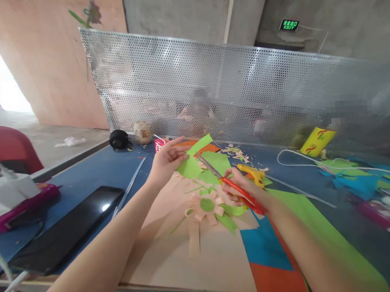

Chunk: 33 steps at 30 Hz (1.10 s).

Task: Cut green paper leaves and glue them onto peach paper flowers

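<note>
My left hand [170, 156] pinches a light green paper strip [200, 144] between thumb and fingers, above the middle of the table. In my right hand [238, 185] is a pair of scissors [241, 191] with red and yellow handles, its blades pointing up-left at the strip. Whether the blades touch the strip I cannot tell. Below the hands a paper flower [207, 205] with peach petals and a green centre lies on a peach paper sheet [188, 268]. Green paper leaves [230, 222] lie beside it. Larger green paper pieces [217, 160] lie behind the scissors.
A yellow glue gun [252, 173] rests right of the scissors, near paper scraps [236, 152]. A black phone [68, 226] lies at left. Blue paper [267, 242] and a green sheet [326, 230] are at right. A perforated metal screen [178, 81] borders the table's back.
</note>
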{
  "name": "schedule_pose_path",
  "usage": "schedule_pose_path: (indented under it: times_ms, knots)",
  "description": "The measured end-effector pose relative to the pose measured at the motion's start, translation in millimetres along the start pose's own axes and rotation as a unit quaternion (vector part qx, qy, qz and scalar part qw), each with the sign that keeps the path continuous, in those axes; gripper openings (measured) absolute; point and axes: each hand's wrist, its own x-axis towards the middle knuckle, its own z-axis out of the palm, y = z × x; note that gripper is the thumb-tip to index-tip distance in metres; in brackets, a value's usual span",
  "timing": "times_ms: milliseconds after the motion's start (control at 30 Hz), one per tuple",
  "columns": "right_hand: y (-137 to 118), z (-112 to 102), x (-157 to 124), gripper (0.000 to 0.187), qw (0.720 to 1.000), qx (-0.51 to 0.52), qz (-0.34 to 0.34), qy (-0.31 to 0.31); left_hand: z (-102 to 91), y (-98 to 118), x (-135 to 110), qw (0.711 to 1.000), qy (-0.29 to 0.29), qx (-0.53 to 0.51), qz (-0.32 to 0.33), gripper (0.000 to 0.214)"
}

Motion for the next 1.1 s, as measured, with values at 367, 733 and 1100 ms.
schedule_pose_path:
  times_ms: [367,733,1100]
  knots:
    - [1,-2,3,0.037,1.0,-0.006,0.014,0.003,2.3,-2,-1,0.998,-0.055,-0.003,-0.019,0.064]
    - [-9,1,-3,0.034,0.999,-0.03,0.032,0.032,5.0,1,-2,0.996,-0.066,-0.014,-0.054,0.063]
    - [-4,-2,-1,0.034,0.997,-0.059,0.027,0.042,4.3,-2,-2,0.996,-0.071,-0.016,-0.052,0.063]
